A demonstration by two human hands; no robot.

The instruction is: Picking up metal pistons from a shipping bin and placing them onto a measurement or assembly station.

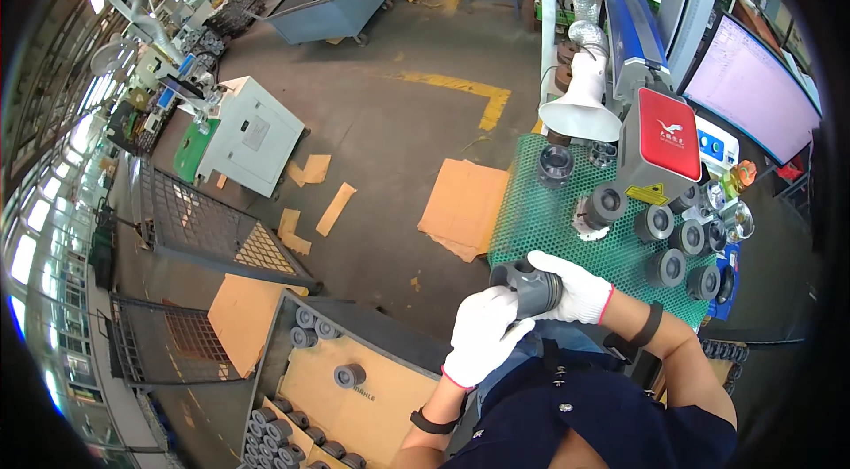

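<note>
Between my two gloved hands, close to the front of my body, is a dark grey engine piston (537, 293) with grooves around one end. My right hand (575, 288) wraps the grooved end, fingers over the top. My left hand (485, 334) grips the other side from below and left, with its thumb along the piston. Both hands wear white knit gloves. Just beyond my right hand, several similar pistons (665, 267) stand on a green perforated mat (553, 226). One piston (606, 203) sits apart on a whitish base below the red-fronted machine head (666, 137).
A white extraction hood (584, 102) hangs over the mat's far end; a monitor (753, 88) stands at right. Left of me, a cardboard-lined bin (390, 358) holds several pistons. Flattened cardboard (462, 203) lies beside the table. A pale cabinet (257, 137) stands farther left.
</note>
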